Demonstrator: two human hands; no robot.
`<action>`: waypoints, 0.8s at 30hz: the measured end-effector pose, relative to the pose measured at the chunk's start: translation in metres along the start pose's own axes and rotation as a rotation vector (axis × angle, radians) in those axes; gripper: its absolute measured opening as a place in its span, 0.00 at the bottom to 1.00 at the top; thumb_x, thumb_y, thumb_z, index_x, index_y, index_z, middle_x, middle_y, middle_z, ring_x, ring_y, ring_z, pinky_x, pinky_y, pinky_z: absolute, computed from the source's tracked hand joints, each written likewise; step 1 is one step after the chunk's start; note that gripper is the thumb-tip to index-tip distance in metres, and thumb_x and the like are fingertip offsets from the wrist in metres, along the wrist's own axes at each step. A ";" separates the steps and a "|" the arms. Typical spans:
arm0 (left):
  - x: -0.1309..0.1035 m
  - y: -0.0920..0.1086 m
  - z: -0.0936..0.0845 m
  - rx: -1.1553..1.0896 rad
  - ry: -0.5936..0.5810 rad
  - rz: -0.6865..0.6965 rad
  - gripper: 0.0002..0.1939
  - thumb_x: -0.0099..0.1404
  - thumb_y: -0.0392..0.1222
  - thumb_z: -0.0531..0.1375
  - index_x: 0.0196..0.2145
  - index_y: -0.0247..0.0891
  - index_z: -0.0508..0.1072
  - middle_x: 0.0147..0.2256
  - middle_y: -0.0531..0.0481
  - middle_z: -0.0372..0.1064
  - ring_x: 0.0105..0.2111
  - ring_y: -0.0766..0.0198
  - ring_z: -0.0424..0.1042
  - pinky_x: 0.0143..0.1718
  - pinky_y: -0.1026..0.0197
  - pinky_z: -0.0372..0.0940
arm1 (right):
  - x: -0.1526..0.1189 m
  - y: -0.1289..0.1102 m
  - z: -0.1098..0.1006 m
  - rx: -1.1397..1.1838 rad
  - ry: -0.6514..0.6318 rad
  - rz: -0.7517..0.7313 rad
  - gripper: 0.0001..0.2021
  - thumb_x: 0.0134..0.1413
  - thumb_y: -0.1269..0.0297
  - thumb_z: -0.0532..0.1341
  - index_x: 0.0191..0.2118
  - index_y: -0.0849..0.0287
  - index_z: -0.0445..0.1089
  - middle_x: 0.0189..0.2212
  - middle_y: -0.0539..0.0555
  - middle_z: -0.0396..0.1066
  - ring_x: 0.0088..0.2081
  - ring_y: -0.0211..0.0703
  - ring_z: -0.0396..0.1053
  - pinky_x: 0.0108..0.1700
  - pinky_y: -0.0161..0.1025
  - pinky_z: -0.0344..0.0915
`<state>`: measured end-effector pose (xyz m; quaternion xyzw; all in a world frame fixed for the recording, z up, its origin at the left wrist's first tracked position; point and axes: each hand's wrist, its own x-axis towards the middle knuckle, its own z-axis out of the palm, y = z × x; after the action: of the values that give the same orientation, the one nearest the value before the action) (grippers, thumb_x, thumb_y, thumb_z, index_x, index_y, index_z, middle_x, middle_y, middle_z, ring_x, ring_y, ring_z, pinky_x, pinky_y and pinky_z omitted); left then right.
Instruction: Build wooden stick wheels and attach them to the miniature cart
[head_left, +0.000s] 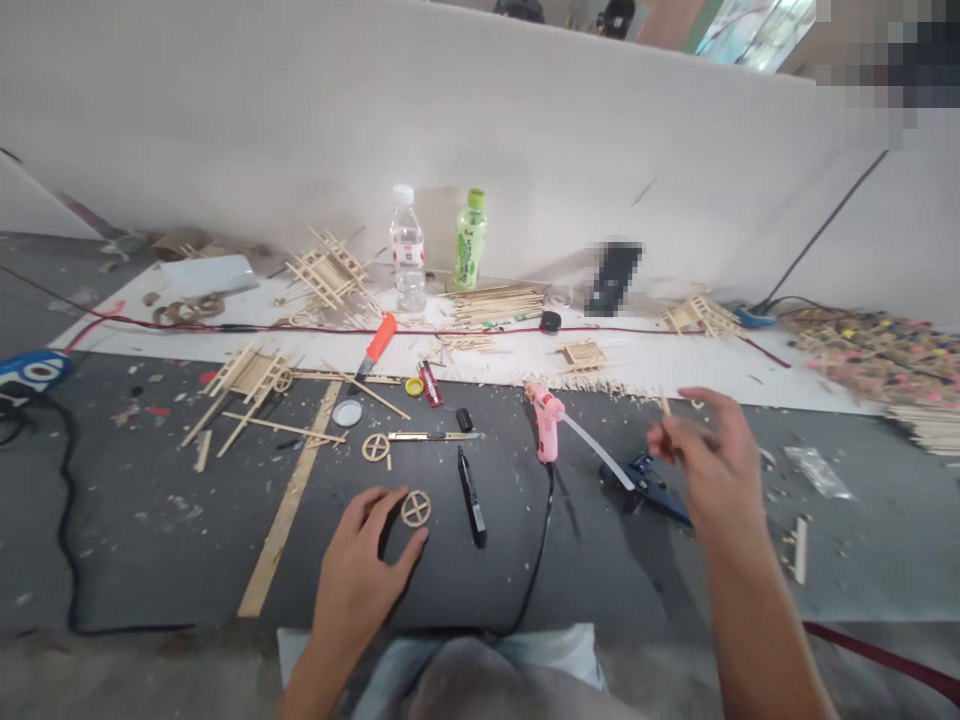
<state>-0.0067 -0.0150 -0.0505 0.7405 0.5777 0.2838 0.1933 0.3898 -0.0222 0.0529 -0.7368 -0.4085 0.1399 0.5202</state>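
My left hand point(367, 560) is at the front of the table, thumb and forefinger at opposite sides of a small wooden wheel point(415, 509) with crossed spokes. They seem to touch its rim. A second spoked wheel point(376, 447) lies just beyond, beside a slim craft knife point(431, 436). Raised over the right side, my right hand point(709, 450) pinches a short wooden stick point(665, 402). Under and left of this hand lie dark blue pliers point(645, 487). Between my hands are a pink glue gun point(546, 420) with a glue stick protruding, and a black marker point(472, 497).
Stick-built models point(251, 375) stand left and at the back. An orange-handled knife point(380, 340), a clear bottle point(409, 255) and a green bottle point(469, 245) are farther back. A black cord point(541, 560) trails to the front edge. Bundled sticks point(885, 360) pile up at right.
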 end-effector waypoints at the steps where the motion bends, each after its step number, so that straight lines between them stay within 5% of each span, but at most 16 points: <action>1: 0.001 0.000 0.001 0.016 -0.008 0.003 0.22 0.69 0.53 0.63 0.57 0.44 0.76 0.55 0.41 0.72 0.55 0.47 0.75 0.56 0.47 0.71 | -0.029 0.003 -0.003 0.043 0.080 0.000 0.17 0.62 0.54 0.63 0.54 0.51 0.69 0.24 0.46 0.71 0.23 0.40 0.67 0.26 0.37 0.64; 2: 0.002 0.000 0.001 0.030 -0.014 0.007 0.21 0.70 0.52 0.63 0.56 0.43 0.76 0.54 0.41 0.72 0.55 0.46 0.74 0.56 0.46 0.71 | -0.058 0.007 -0.004 0.101 0.208 0.013 0.12 0.62 0.55 0.64 0.48 0.52 0.72 0.23 0.46 0.69 0.22 0.40 0.65 0.25 0.37 0.63; 4: 0.003 0.001 0.001 0.050 -0.022 0.021 0.18 0.70 0.52 0.62 0.54 0.43 0.77 0.53 0.41 0.72 0.54 0.47 0.74 0.56 0.46 0.70 | -0.108 0.013 -0.001 0.103 0.190 0.038 0.07 0.63 0.57 0.63 0.39 0.53 0.74 0.23 0.49 0.71 0.21 0.40 0.66 0.24 0.37 0.64; 6: 0.004 0.002 -0.001 0.061 -0.026 0.039 0.16 0.71 0.51 0.61 0.52 0.43 0.77 0.52 0.42 0.72 0.53 0.48 0.74 0.57 0.47 0.69 | -0.145 0.015 0.007 0.082 0.020 0.056 0.09 0.63 0.56 0.63 0.35 0.54 0.76 0.23 0.51 0.73 0.20 0.42 0.68 0.23 0.38 0.66; 9: 0.003 0.005 -0.003 0.069 -0.022 0.068 0.14 0.71 0.50 0.61 0.51 0.43 0.77 0.51 0.42 0.72 0.53 0.49 0.73 0.58 0.48 0.68 | -0.166 0.011 0.027 -0.123 -0.434 -0.127 0.14 0.69 0.56 0.57 0.36 0.53 0.77 0.25 0.52 0.76 0.24 0.44 0.73 0.26 0.38 0.67; 11: 0.001 0.005 -0.003 0.074 -0.009 0.082 0.14 0.71 0.51 0.62 0.50 0.43 0.77 0.51 0.42 0.72 0.53 0.49 0.73 0.57 0.48 0.68 | -0.161 0.007 0.043 -0.229 -0.599 -0.233 0.14 0.69 0.58 0.55 0.38 0.52 0.77 0.28 0.52 0.77 0.28 0.44 0.75 0.31 0.38 0.68; 15: -0.004 0.005 -0.001 0.098 0.014 0.104 0.14 0.68 0.53 0.65 0.46 0.43 0.77 0.49 0.42 0.73 0.52 0.48 0.74 0.55 0.49 0.68 | -0.137 0.003 0.073 -0.341 -0.577 -0.239 0.10 0.67 0.61 0.57 0.41 0.50 0.77 0.32 0.51 0.77 0.32 0.45 0.74 0.35 0.38 0.62; 20: -0.009 0.005 0.001 0.151 0.017 0.107 0.17 0.64 0.55 0.69 0.43 0.42 0.77 0.51 0.40 0.74 0.52 0.44 0.74 0.52 0.46 0.65 | -0.102 0.014 0.081 -0.458 -0.329 -0.114 0.13 0.65 0.51 0.58 0.32 0.53 0.68 0.26 0.51 0.69 0.30 0.46 0.68 0.36 0.40 0.59; 24: -0.010 0.009 -0.002 0.176 -0.012 0.117 0.17 0.66 0.51 0.67 0.50 0.44 0.76 0.55 0.39 0.73 0.54 0.44 0.74 0.54 0.45 0.61 | -0.056 0.026 0.090 -0.470 -0.172 -0.022 0.18 0.57 0.47 0.61 0.43 0.56 0.69 0.39 0.59 0.74 0.37 0.52 0.70 0.41 0.44 0.63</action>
<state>-0.0026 -0.0267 -0.0454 0.7889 0.5549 0.2383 0.1140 0.3099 -0.0090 -0.0200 -0.8185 -0.4805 0.0974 0.2993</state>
